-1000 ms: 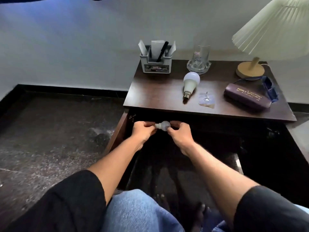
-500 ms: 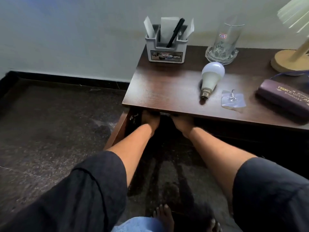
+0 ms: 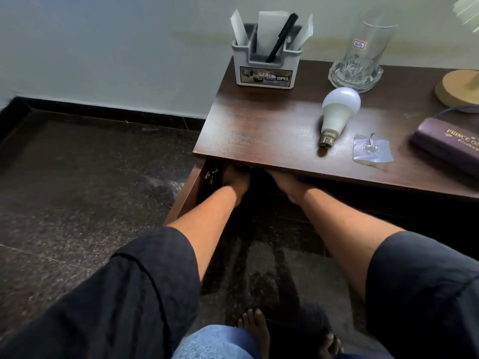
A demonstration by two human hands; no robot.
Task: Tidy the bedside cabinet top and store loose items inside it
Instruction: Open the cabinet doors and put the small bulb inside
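Left hand (image 3: 234, 178) and right hand (image 3: 286, 183) reaching under the front edge of the cabinet top (image 3: 261, 125) into the dark cabinet, fingers hidden so grip cannot be told, white bulb (image 3: 338, 112) lying mid-top, clear hook (image 3: 372, 151) just beside it, purple case (image 3: 445, 146) near the right edge, grey organiser (image 3: 265, 66) at the back left corner.

Pale grey-green wall (image 3: 103, 47) behind, meeting a black skirting strip (image 3: 108, 110) along its foot; dark speckled stone floor (image 3: 77, 190) below, glossy, with faint reflections. Dark brown wooden cabinet (image 3: 259, 125) standing against the wall at right, its side panel (image 3: 186, 190) lit warm. Soft, even light, slightly bluish at upper left
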